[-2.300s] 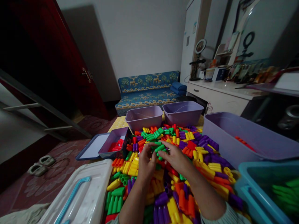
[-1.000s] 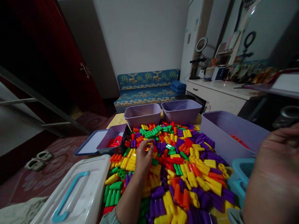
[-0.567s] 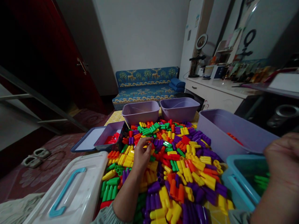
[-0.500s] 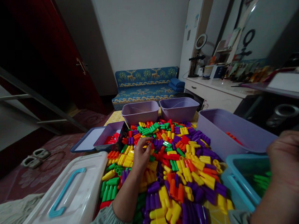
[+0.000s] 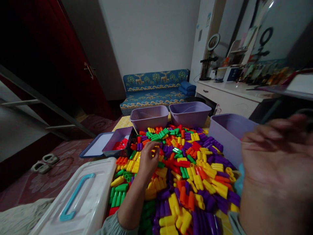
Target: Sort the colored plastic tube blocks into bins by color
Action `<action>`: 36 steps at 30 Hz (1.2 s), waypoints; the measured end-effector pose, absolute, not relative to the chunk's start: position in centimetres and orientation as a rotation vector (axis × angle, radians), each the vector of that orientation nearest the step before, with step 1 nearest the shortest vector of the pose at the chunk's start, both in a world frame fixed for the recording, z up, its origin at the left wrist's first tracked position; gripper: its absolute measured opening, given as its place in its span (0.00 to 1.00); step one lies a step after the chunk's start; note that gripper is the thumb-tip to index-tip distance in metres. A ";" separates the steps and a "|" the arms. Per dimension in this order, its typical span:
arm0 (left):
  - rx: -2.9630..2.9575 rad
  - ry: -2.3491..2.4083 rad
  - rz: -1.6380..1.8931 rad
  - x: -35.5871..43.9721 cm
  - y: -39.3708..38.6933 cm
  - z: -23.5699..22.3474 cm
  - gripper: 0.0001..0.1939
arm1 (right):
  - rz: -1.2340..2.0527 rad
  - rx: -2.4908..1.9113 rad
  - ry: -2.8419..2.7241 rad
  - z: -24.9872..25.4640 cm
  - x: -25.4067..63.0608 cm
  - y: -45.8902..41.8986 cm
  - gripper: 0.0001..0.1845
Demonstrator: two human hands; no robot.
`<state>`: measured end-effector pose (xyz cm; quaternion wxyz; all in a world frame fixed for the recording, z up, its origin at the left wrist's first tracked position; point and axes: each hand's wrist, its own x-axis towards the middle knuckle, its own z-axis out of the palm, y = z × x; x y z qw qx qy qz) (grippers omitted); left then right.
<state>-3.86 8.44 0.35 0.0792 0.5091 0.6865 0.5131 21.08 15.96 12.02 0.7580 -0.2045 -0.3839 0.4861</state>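
My left hand (image 5: 148,160) reaches into the middle of a pile of colourful plastic tube-shaped building pieces (image 5: 188,156). Its fingers are curved, with a gap between thumb and forefinger; I see no piece held in it. The pieces are yellow, purple, green, orange and red, many in joined rows. Raised at the right, close to the camera, is my right hand (image 5: 276,156), palm showing and fingers loosely bent and apart, nothing visible in it. It covers most of a light-blue bin (image 5: 239,182) and part of a purple bin (image 5: 226,140).
Two purple bins (image 5: 149,122) (image 5: 189,117) stand along the pile's far side. At the left, a smaller box (image 5: 114,148) holds red pieces beside a blue-rimmed lid (image 5: 95,147). A white lid with a blue handle (image 5: 95,186) lies nearer. Beyond stands a patterned sofa (image 5: 156,86).
My right hand has moved left and up from over the light-blue bin, turning its palm into view with the fingers loosened. My left hand stays over nearly the same spot in the pile.
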 end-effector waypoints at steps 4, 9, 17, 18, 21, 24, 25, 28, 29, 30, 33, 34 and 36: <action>1.622 2.497 0.770 -5.3 5.8 3.7 0.12 | 1.338 -0.425 -1.160 11.3 15.3 14.7 0.10; 1.557 2.597 0.262 -7.8 3.0 5.5 0.18 | 1.029 -0.718 -2.333 8.2 11.6 13.6 0.09; 1.528 2.562 0.034 -8.4 3.3 4.3 0.27 | 0.414 -0.858 -3.002 5.7 9.4 11.3 0.14; 1.539 2.557 0.032 -8.2 3.4 4.3 0.28 | 0.393 -0.857 -3.009 5.6 9.3 11.4 0.16; 1.574 2.525 0.037 -7.6 3.7 4.2 0.30 | 0.375 -0.858 -2.998 5.4 9.2 11.6 0.21; 1.588 2.514 0.030 -7.1 4.0 3.9 0.30 | 0.407 -0.891 -3.014 5.0 9.0 11.9 0.26; 1.592 2.517 0.025 -7.1 4.1 3.7 0.30 | 0.423 -0.897 -3.023 4.9 8.9 11.9 0.28; 1.609 2.509 0.040 -7.0 4.5 3.0 0.28 | 0.435 -0.898 -3.024 4.3 8.7 12.0 0.29; 1.613 2.501 0.055 -7.1 4.5 2.8 0.28 | 0.433 -0.893 -3.017 4.1 8.6 12.0 0.28; 1.617 2.495 0.070 -7.2 4.6 2.6 0.28 | 0.429 -0.888 -3.007 4.0 8.6 12.0 0.27; 1.633 2.480 0.110 -7.4 4.7 2.2 0.29 | 0.413 -0.865 -2.987 3.5 8.6 12.1 0.23; 1.640 2.474 0.120 -7.4 4.7 2.2 0.29 | 0.410 -0.867 -2.987 3.4 8.7 12.2 0.23; 1.659 2.446 0.130 -7.4 4.7 2.3 0.27 | 0.411 -0.884 -2.988 3.3 8.8 12.5 0.23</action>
